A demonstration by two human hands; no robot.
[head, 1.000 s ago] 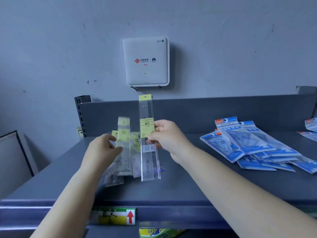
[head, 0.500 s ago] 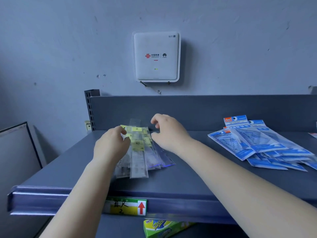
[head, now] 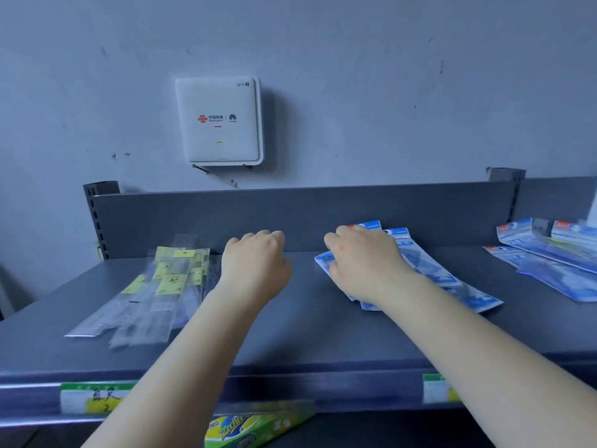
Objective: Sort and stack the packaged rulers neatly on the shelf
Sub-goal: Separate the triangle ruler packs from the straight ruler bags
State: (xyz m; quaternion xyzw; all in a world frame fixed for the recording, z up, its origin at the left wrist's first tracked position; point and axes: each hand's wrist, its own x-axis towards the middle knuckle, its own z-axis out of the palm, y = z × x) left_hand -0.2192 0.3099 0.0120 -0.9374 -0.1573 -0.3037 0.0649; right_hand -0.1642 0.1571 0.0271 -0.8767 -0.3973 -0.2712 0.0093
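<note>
On the grey shelf (head: 307,334): right hand (head: 365,263), fingers curled down onto the blue ruler packs (head: 452,279); left hand (head: 255,266) loosely curled, holding nothing, just beside the yellow-labelled ruler packs (head: 161,289). Bare shelf between both piles. Behind, white wall box (head: 219,121) marked "WiFi 7". On the front edge, price tag (head: 93,397).

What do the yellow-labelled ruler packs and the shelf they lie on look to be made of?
Yellow-labelled ruler packs: thin clear plastic sleeves, glossy, with what look like yellow paper labels; you can see through them. Shelf: likely painted sheet metal, matte grey; slotted upright at its back corner.
</note>
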